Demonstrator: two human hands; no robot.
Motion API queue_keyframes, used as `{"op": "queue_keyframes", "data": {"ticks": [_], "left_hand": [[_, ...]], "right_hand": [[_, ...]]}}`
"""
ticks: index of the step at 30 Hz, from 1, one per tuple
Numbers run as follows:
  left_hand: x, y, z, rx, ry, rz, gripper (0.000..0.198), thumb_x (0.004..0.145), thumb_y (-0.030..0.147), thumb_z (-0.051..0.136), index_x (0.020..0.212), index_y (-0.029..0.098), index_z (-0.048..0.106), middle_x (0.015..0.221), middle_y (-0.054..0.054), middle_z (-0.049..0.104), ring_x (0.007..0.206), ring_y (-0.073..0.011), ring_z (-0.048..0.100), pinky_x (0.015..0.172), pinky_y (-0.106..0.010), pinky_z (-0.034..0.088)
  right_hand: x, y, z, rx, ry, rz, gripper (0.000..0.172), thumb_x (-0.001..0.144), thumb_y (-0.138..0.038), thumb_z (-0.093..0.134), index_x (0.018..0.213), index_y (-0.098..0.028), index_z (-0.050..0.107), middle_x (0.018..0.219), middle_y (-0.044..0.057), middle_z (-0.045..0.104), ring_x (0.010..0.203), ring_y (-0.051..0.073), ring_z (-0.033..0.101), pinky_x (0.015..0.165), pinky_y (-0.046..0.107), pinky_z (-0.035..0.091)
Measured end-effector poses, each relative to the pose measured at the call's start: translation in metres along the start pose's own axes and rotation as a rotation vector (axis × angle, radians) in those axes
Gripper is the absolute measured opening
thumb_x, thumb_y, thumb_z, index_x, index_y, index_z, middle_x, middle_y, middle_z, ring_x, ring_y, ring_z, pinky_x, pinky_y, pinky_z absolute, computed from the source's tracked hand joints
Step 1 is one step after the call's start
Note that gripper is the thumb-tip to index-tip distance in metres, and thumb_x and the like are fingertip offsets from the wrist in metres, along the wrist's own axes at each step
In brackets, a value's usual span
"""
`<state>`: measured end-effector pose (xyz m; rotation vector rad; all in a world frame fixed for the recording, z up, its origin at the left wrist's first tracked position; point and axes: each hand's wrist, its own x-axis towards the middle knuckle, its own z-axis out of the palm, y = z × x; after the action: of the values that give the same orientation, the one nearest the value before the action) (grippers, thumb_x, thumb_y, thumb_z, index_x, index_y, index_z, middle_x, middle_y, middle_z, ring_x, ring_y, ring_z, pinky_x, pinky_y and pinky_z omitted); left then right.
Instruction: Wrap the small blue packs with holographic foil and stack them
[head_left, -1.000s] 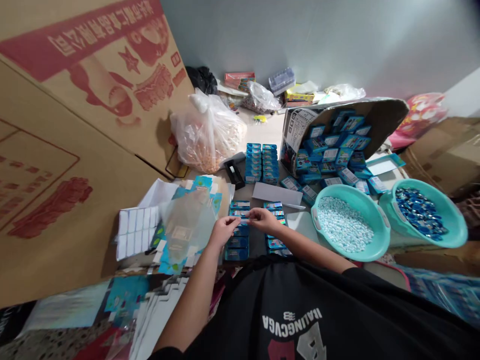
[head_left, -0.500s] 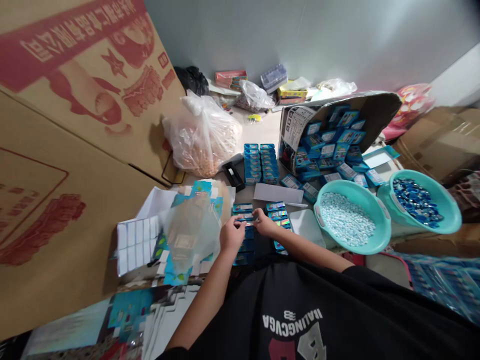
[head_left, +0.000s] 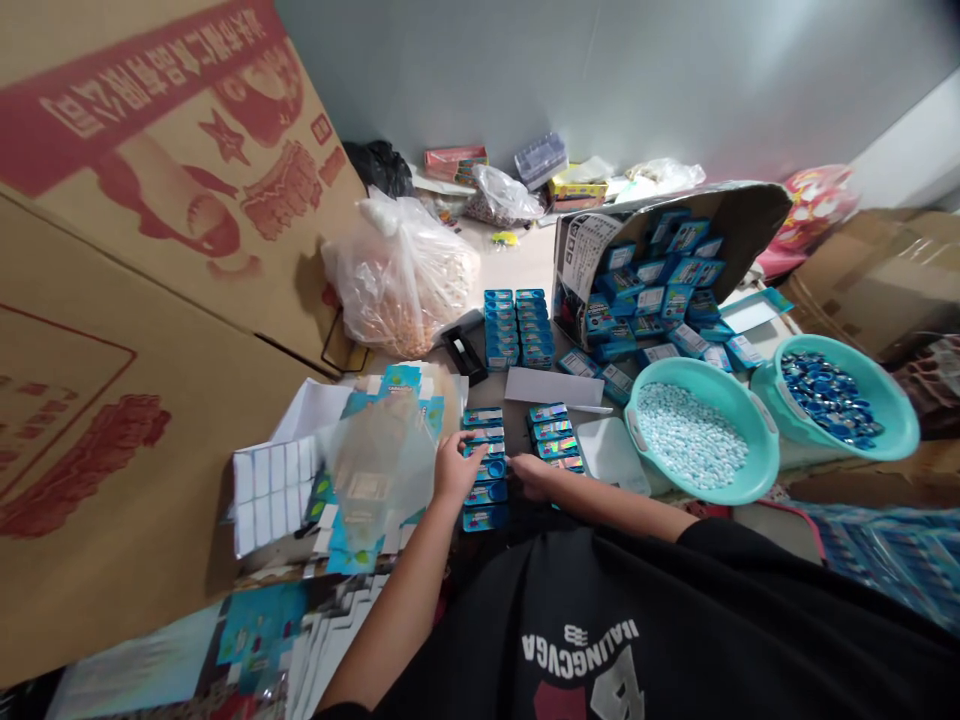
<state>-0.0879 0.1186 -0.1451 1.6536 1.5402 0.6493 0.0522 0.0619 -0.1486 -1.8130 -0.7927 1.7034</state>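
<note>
A column of small flat blue cases (head_left: 485, 492) lies in front of me, the upper ones with shiny pale strips along them. My left hand (head_left: 454, 470) is at the column's left side, thumb and forefinger apart over a case (head_left: 483, 450) near the middle. To the right of the column is my right hand (head_left: 531, 474), fingers curled in, their tips close to the cases' right ends. Whatever those fingertips pinch is too small to make out. A second column of blue cases (head_left: 555, 430) with shiny strips lies beyond my right hand, its near end partly covered.
Two teal basins stand at right, one with white tablets (head_left: 690, 440), one with blue shiny pieces (head_left: 829, 400). Behind are stacked blue cases (head_left: 517, 330) and a carton (head_left: 675, 215) of blue boxes. Large cartons (head_left: 150, 330), a plastic bag (head_left: 401, 275) and flattened packaging (head_left: 382, 470) crowd the left.
My hands have come slightly nearer to me along the left column and apart from each other. More of the nearer cases now shows.
</note>
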Motion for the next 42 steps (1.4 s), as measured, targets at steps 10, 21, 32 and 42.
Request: {"op": "queue_keyframes", "data": {"ticks": [10, 21, 32, 42], "left_hand": [[-0.050, -0.009, -0.014, -0.060, 0.301, 0.027, 0.024, 0.090, 0.028, 0.045, 0.100, 0.017, 0.063, 0.102, -0.011, 0.057, 0.089, -0.0210, 0.061, 0.078, -0.035, 0.053], [-0.115, 0.002, -0.010, -0.008, 0.453, 0.043, 0.024, 0.091, 0.035, 0.050, 0.103, 0.018, 0.062, 0.105, -0.011, 0.060, 0.087, -0.0197, 0.062, 0.078, -0.034, 0.054], [-0.151, 0.033, 0.012, -0.015, 0.575, -0.028, 0.030, 0.092, 0.044, 0.050, 0.103, 0.019, 0.061, 0.106, -0.011, 0.062, 0.087, -0.0193, 0.062, 0.079, -0.034, 0.052], [-0.138, 0.129, 0.037, -0.798, 0.068, -0.263, 0.063, 0.070, 0.059, 0.073, 0.115, 0.015, 0.063, 0.113, -0.013, 0.070, 0.104, -0.0265, 0.066, 0.089, -0.038, 0.053]], "right_hand": [[-0.016, -0.054, -0.130, -0.571, 0.430, -0.404, 0.055, 0.086, -0.023, 0.056, 0.140, -0.019, 0.047, 0.145, 0.017, 0.044, 0.131, 0.033, 0.041, 0.106, 0.045, 0.035], [0.018, -0.034, -0.182, -0.955, 0.121, -0.314, 0.034, 0.090, -0.014, 0.043, 0.109, -0.018, 0.071, 0.105, 0.006, 0.073, 0.097, 0.019, 0.066, 0.081, 0.023, 0.047], [-0.014, -0.043, -0.204, -1.094, 0.300, -0.399, 0.034, 0.086, -0.011, 0.044, 0.112, -0.014, 0.066, 0.113, 0.017, 0.067, 0.102, 0.027, 0.062, 0.084, 0.032, 0.044], [-0.110, -0.047, -0.155, 0.000, -0.365, -0.515, 0.040, 0.078, -0.040, 0.065, 0.111, -0.018, 0.058, 0.091, 0.005, 0.069, 0.082, 0.022, 0.066, 0.073, 0.033, 0.053]]}}
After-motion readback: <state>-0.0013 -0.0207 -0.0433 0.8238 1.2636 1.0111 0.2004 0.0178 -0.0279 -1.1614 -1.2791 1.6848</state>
